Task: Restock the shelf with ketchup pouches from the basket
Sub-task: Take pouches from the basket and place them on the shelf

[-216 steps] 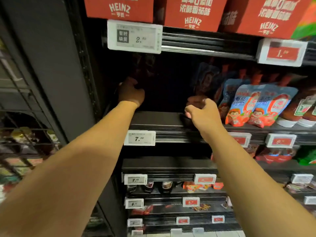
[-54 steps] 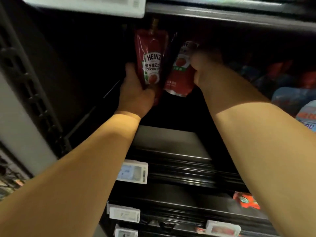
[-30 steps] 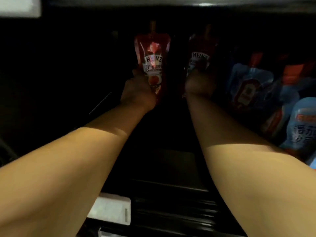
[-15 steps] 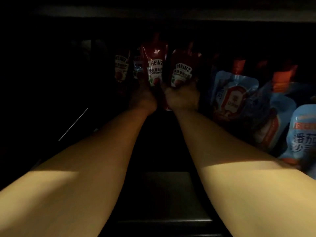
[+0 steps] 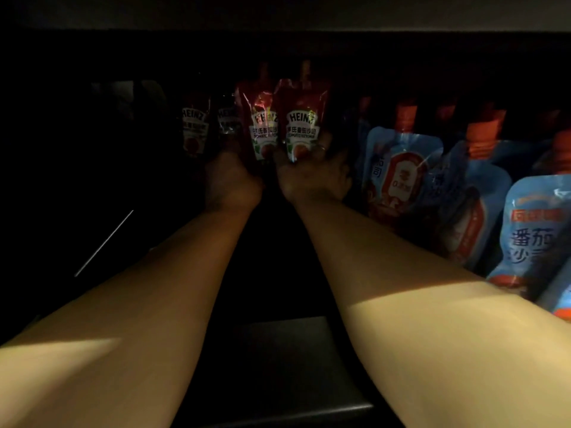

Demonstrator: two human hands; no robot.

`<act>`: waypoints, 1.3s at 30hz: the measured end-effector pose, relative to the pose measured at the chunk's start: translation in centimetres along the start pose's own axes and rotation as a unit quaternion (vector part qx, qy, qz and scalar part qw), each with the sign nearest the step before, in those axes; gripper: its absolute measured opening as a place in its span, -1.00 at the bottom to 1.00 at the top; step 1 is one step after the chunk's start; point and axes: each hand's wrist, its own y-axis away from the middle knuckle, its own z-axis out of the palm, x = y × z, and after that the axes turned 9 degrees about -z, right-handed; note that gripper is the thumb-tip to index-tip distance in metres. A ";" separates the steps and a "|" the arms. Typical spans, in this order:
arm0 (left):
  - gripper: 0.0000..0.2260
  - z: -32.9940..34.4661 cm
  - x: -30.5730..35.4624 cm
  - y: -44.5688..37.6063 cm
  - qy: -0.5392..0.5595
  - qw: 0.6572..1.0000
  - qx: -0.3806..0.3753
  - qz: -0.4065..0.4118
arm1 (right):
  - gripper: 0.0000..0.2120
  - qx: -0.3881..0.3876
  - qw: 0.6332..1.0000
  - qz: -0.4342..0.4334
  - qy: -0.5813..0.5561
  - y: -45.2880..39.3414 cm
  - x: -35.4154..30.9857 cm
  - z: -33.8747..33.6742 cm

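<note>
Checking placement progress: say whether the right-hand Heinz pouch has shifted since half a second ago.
Cannot tell for sure: the camera moved too. Against the blue pouches, the right hand's pouch keeps about the same gap.

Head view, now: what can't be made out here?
- Left hand: its fingers are lost in shadow below the left red Heinz pouch, so the grip is unclear.
- Bottom of the right red Heinz pouch: covered by the right hand.
- Two dim Heinz pouches further left: too dark to read.
- Blue pouches: cut off by the right edge.
- Basket: out of frame.
</note>
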 end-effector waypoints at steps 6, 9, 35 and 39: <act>-0.53 0.5 -0.1 0.1 -0.015 0.996 -0.088 0.006 | -0.01 -0.016 0.997 0.034 -0.061 -0.4 -0.2 0.0; -0.44 0.6 0.1 0.4 -0.004 0.991 -0.132 0.010 | -0.07 -0.024 0.998 0.011 -0.058 -0.1 -0.1 -0.1; -0.48 0.1 1.2 2.0 -0.134 0.954 -0.268 0.002 | -0.38 -0.162 0.984 0.024 0.068 -1.4 0.5 0.7; -0.55 -0.8 0.9 0.9 -0.108 0.982 -0.147 -0.054 | -0.44 -0.157 0.982 -0.042 0.095 -1.0 0.3 0.3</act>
